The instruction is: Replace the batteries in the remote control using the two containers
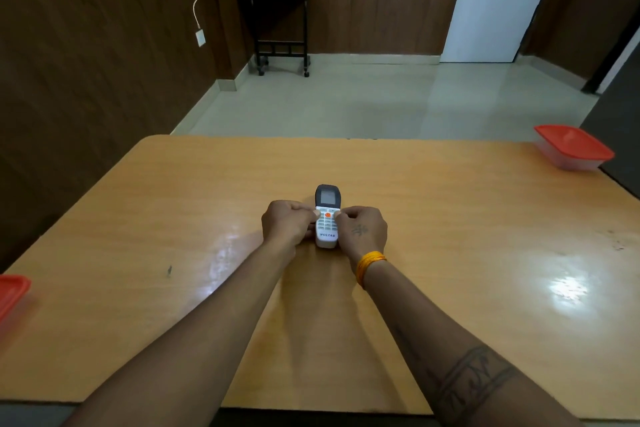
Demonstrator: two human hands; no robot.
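Head view, left to right: 1 red-lidded container (12,295) at the table's (138,236) near left edge; left hand (285,227) and right hand (363,230) both pinching the remote control (327,215) face up at mid-table; a 2nd container (573,152) at the far right corner.

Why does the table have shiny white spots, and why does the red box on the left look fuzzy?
Head view: the glossy table mirrors overhead light, brightest at right; the left box sits at the wide lens's edge, cut off and smeared; the remote stays sharp.
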